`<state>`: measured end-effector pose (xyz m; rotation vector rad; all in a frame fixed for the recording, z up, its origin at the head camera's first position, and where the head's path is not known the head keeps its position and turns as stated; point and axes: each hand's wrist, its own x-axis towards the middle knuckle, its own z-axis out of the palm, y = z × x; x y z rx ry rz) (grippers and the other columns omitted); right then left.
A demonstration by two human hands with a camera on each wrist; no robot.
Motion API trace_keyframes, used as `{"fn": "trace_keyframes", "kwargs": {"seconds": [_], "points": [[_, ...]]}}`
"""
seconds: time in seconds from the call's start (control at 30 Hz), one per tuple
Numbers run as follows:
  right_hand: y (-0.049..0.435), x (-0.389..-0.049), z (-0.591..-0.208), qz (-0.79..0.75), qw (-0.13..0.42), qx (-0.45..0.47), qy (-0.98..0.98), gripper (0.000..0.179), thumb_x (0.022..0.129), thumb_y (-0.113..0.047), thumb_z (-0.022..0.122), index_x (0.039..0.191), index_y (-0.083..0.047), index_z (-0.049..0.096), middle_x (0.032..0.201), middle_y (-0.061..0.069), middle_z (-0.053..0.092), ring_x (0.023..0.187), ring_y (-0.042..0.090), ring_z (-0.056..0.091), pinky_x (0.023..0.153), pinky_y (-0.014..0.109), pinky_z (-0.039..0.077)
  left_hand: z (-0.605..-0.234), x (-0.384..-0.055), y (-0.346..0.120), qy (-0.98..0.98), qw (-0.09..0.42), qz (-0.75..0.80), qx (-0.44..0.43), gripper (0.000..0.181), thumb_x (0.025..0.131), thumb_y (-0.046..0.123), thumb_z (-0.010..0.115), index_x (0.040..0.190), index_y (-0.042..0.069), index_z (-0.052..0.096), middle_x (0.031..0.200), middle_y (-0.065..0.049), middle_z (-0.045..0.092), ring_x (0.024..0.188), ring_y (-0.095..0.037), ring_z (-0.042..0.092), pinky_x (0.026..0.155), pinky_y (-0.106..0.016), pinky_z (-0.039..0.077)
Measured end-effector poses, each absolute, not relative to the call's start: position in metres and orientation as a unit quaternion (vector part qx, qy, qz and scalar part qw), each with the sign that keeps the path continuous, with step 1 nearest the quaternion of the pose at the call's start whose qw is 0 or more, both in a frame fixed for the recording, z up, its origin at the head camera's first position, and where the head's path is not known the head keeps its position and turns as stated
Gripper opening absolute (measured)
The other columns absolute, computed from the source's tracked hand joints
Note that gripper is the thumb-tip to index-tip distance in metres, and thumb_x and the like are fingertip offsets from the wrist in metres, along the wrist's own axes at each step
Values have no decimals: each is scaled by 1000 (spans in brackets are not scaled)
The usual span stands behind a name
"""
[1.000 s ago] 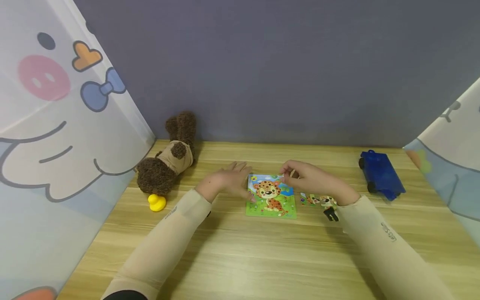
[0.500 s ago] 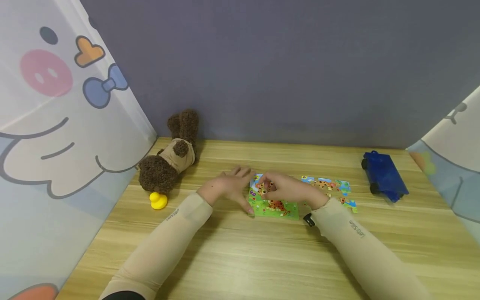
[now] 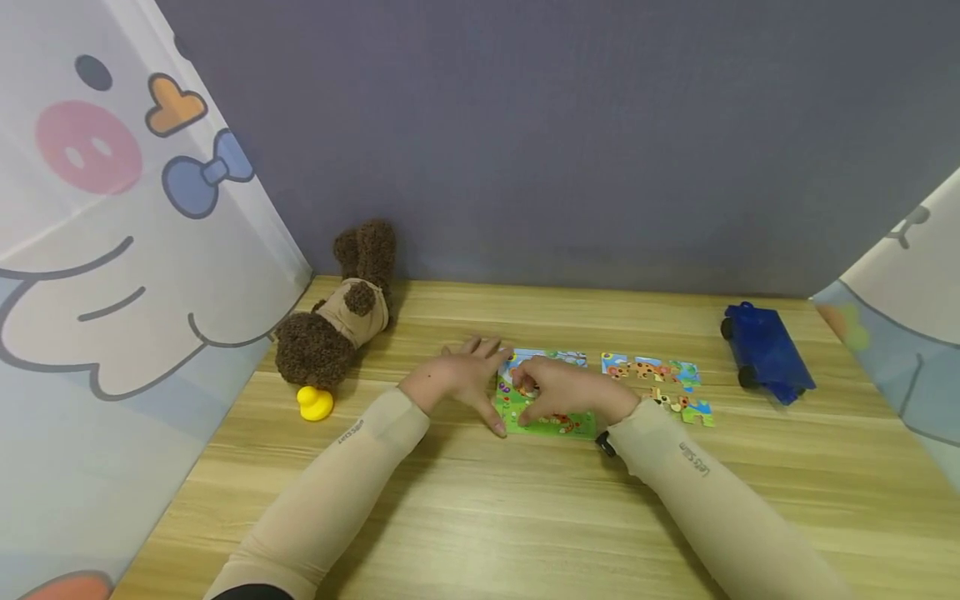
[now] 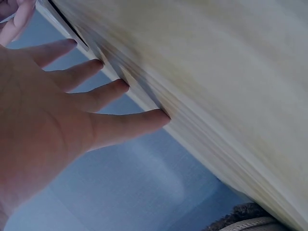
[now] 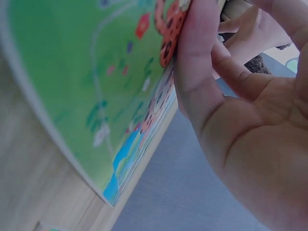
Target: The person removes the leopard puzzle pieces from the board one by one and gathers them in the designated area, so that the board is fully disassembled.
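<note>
A square leopard jigsaw puzzle (image 3: 506,415) lies on the wooden table, partly covered by my right hand. My left hand (image 3: 467,379) rests beside the puzzle's left edge, fingers spread and thumb near the lower left corner. The left wrist view shows the fingers (image 4: 130,120) reaching to the tabletop. Over the puzzle's left half, my right hand (image 3: 566,387) has bent fingers, with the thumb held apart. In the right wrist view its thumb (image 5: 195,72) touches the printed surface. No piece shows between the fingers; the fingertips are partly hidden. Loose jigsaw pieces (image 3: 651,369) lie to the right.
A brown plush toy (image 3: 348,312) lies at the back left, with a yellow rubber duck (image 3: 315,403) in front of it. At the back right stands a blue toy vehicle (image 3: 768,350) with black wheels. A grey panel (image 3: 562,150) rises behind the table (image 3: 480,517).
My right hand has moved left from the puzzle's upper right corner to its left half, then slightly down as the thumb spread. Loose pieces came into view behind the forearm. My left hand stays.
</note>
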<state>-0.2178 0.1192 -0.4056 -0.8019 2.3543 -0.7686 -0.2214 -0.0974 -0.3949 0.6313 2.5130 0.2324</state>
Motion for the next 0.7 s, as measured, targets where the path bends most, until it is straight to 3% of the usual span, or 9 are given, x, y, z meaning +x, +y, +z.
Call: {"fn": "trace_keyframes", "kwargs": {"seconds": [0.33, 0.57, 0.7], "points": [[112, -213, -404, -264, 260, -293, 881, 47, 84, -21, 93, 118, -6, 63, 108, 8, 60, 91, 18, 53, 85, 33, 50, -394, -219, -98, 933, 265, 80, 230, 141, 70, 69, 92, 175, 24, 9, 184, -8, -1, 169, -46, -5, 122, -88, 7], [114, -212, -403, -287, 281, -283, 871, 50, 86, -17, 92, 119, -4, 56, 105, 9, 51, 70, 14, 48, 70, 28, 48, -396, -220, -96, 934, 259, 72, 234, 141, 70, 71, 91, 175, 23, 9, 184, -8, 0, 169, -45, -3, 123, -88, 8], [114, -212, -403, -296, 271, -294, 867, 51, 85, -14, 92, 116, -3, 54, 98, 8, 47, 77, 16, 44, 71, 28, 43, -397, -220, -96, 935, 258, 70, 234, 141, 70, 71, 91, 175, 24, 9, 184, -7, -1, 169, -45, -2, 123, -87, 9]]}}
